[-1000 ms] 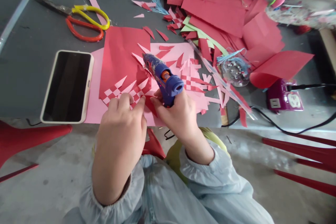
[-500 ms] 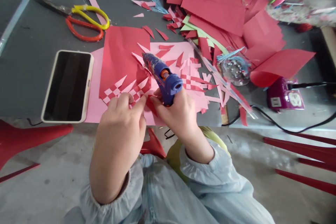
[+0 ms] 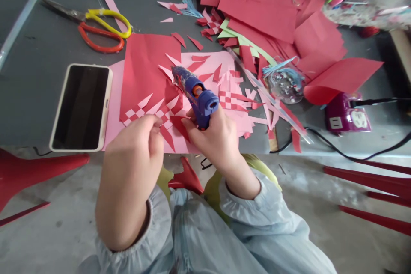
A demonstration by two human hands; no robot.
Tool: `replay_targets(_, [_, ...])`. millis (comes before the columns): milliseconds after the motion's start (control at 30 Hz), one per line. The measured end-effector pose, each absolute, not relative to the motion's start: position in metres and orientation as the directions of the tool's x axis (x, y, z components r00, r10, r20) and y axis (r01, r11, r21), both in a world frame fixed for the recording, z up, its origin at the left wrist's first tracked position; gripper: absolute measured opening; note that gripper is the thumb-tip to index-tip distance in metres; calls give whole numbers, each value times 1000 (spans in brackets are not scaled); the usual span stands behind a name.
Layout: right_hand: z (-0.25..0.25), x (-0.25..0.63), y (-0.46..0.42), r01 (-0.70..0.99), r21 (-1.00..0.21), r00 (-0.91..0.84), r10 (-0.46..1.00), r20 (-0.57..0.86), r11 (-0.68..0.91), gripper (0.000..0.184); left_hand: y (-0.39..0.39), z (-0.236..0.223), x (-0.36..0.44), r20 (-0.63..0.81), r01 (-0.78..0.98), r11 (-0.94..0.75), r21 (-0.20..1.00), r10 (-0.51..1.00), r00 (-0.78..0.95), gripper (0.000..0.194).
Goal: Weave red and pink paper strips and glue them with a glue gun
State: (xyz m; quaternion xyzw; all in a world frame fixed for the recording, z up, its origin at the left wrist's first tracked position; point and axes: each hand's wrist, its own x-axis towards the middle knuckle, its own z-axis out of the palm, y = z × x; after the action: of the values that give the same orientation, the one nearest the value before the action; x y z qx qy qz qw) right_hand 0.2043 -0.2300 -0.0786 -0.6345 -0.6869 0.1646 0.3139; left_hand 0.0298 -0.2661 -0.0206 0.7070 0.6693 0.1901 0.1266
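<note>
My right hand (image 3: 216, 130) is wrapped round the handle of a blue hot glue gun (image 3: 197, 90), its nozzle pointing up and left over the paper. Below and left of the gun lies a red-and-pink woven paper piece (image 3: 165, 113) with pointed strip ends. The curled, closed fingers of my left hand (image 3: 138, 150) are at this piece's lower edge; what their tips hold, if anything, is hidden. Another checkered woven part (image 3: 134, 114) shows just above the left knuckles. Underneath are a red paper sheet (image 3: 149, 62) and a pink sheet (image 3: 114, 94).
A phone (image 3: 81, 107) lies at left, with scissors (image 3: 102, 30) behind it. Red paper (image 3: 260, 17) is heaped at the back right. Clear glue sticks (image 3: 272, 100), a dish of beads (image 3: 285, 85) and a purple box with a black cable (image 3: 346, 113) are on the right.
My left hand has drawn back to the left and curled its fingers, uncovering more of the woven piece and its red points. My right hand keeps the glue gun in nearly the same place.
</note>
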Motion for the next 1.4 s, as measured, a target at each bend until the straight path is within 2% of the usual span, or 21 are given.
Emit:
replay_targets(100, [-78,204,-230,770,-625,3,979,206,129,28,-266,-13,26,57,898,-56,436,998,34,28])
replay_targets(233, [-80,204,-230,767,-624,-4,974,227,149,28,-267,-15,31,68,851,-212,481,976,205,31])
replay_targets(333, [-82,204,-230,765,-619,-9,965,264,176,28,-268,-20,36,43,861,-253,441,964,261,32])
replay_targets(600, [-84,204,-230,768,-595,-40,944,327,239,28,-270,-28,40,5,923,-214,320,975,224,32])
replay_targets(833, [-84,202,-230,771,-581,-45,932,359,261,25,-268,-25,49,50,916,-249,314,968,246,33])
replay_targets(933, [-84,202,-230,777,-573,-52,932,357,263,27,-267,-25,51,21,908,-271,319,960,279,32])
replay_targets(1067, [-82,203,-230,773,-586,-42,941,335,243,25,-268,-27,54,-10,912,-254,323,962,272,32])
replay_targets(1300, [-73,214,-227,790,-588,66,929,365,175,20,-271,-29,56,35,922,-259,288,965,260,31])
replay_targets(1400, [-72,218,-226,797,-579,52,936,349,172,19,-271,-29,56,40,921,-260,291,965,259,31])
